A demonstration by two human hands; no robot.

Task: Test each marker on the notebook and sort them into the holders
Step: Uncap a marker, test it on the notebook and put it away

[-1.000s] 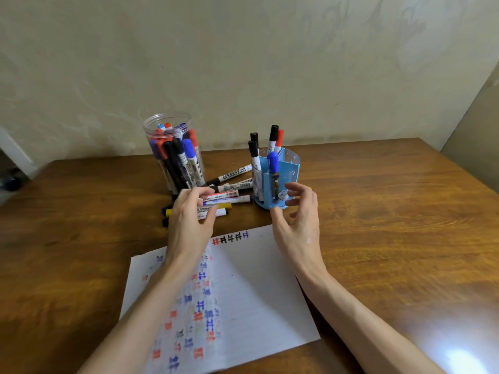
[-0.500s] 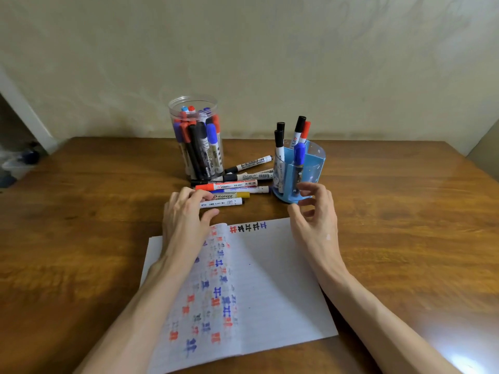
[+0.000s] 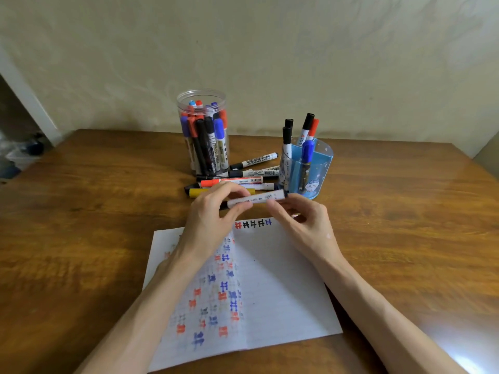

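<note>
A: Head view. Hands first?

B: Gripping one white-barrelled marker with left hand, fingers curled over its left part. Pinching the same barrel near its right end with right hand, or so it seems; blurred there.

A: Where, exactly?

B: Held roughly level, off the bench, above the top edge of the open notebook, just in front of the blue holder.

A: Around it?

B: Behind the hands, loose markers lying flat, between clear jar and blue holder. Jar packed with upright markers. Black, red and blue caps poking out of the blue holder. Red, blue and black test marks down the notebook's left page and along the top of the right.
</note>
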